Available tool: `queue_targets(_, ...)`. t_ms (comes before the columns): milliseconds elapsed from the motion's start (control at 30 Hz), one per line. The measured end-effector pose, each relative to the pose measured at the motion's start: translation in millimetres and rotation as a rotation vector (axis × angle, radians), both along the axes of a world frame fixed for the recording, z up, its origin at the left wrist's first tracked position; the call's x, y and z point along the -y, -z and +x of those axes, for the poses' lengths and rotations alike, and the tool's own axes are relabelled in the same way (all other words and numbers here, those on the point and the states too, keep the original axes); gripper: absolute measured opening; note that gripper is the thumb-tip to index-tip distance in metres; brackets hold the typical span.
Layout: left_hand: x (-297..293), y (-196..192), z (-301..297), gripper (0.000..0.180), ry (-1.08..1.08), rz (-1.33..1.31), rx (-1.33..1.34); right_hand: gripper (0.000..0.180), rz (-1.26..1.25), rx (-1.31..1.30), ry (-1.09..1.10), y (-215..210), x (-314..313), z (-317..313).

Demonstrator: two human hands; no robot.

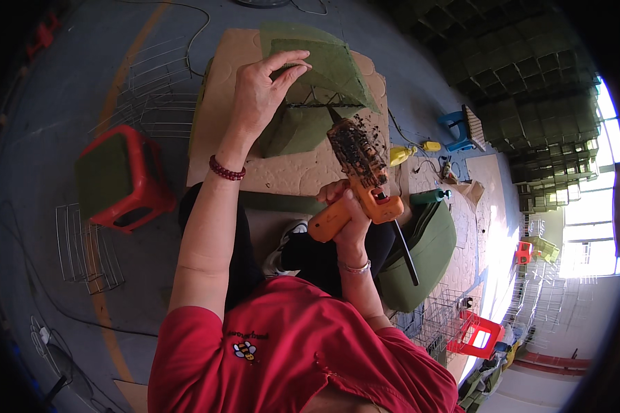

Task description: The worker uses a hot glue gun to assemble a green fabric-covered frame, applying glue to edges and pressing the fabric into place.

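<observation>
The left hand [258, 93], upper centre of the frame, pinches the edge of a green fabric sheet [331, 65] with closed fingers [293, 67], holding it over a wire frame [317, 102] on a cardboard sheet [289, 172] that lies on the floor. The right hand [348, 213], at centre, grips an orange glue gun [355, 196], fingers wrapped round its handle; the blackened nozzle end points up toward the frame and fabric, just below them. A red stool [120, 179] with a green seat stands at left, beside wire racks [155, 89]. A folded pile of green fabric [424, 255] lies right of the gun. Another red stool [475, 334] sits lower right
</observation>
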State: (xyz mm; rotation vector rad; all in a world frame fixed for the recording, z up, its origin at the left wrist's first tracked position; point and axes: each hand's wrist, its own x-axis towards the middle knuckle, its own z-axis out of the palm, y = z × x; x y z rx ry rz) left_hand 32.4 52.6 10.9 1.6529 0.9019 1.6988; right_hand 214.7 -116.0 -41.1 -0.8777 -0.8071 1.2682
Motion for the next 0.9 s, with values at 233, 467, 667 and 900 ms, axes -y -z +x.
queue_targets(233,-3.2,9.1,-2.5,0.020,-0.025,0.064,0.039,0.022,0.066,-0.060,-0.184,15.0,-0.4,-24.3)
queue_targets(467,-5.1,9.0,-2.2,0.020,-0.042,0.094,0.019,0.022,0.005,-0.012,-0.140,6.3,-0.8,-35.7)
queue_targets(667,-3.0,7.8,-1.5,0.020,-0.033,0.095,0.028,0.021,0.048,-0.049,-0.173,14.1,-0.1,-28.1)
queue_targets(900,-5.1,12.9,-5.8,0.019,-0.020,0.078,0.031,0.022,-0.016,0.003,-0.118,9.5,4.0,-32.1)
